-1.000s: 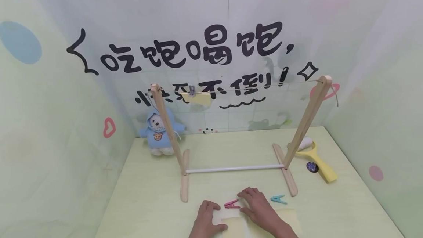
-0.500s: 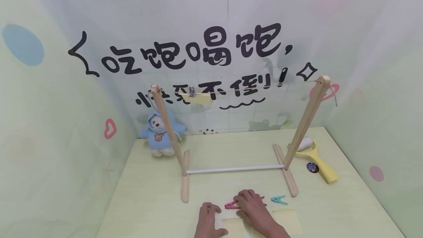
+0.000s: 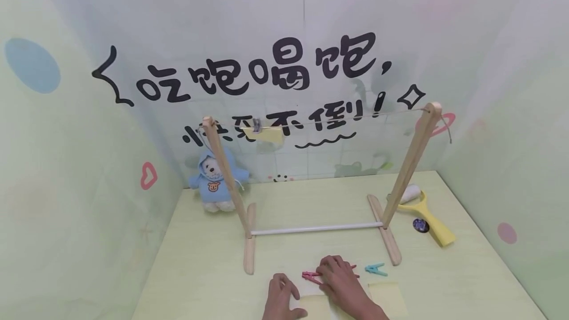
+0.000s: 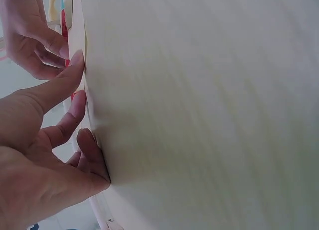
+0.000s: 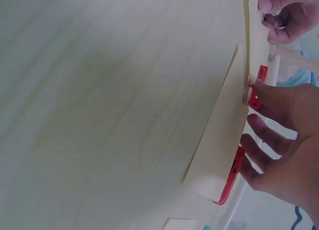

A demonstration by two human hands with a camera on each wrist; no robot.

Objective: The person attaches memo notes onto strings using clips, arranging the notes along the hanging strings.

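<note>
My right hand point(image 3: 344, 283) pinches a pink-red clothespin point(image 3: 310, 276) lying on the table, thumb and forefinger at its handles. A second red clothespin point(image 5: 232, 175) lies by the other fingers of that hand, in the right wrist view. My left hand point(image 3: 281, 298) rests on the table at the left edge of a pale yellow note point(image 3: 315, 307), thumb and fingers apart. Another yellow slip point(image 5: 219, 132) lies below the right hand, partly hidden in the head view. A teal clothespin point(image 3: 376, 269) lies right of the hand, above a further yellow note point(image 3: 387, 298).
Behind the hands stands a wooden rack point(image 3: 413, 162) with a string across its top and a white bar point(image 3: 315, 229) low down. A clip point(image 3: 256, 125) holds a yellow note point(image 3: 268, 135) on the string. A plush toy point(image 3: 215, 181) and yellow lint roller point(image 3: 433, 221) stand behind.
My right hand has moved onto the pink-red clothespin and now pinches it; the second red one shows past the hand. My left hand has shifted only slightly.
</note>
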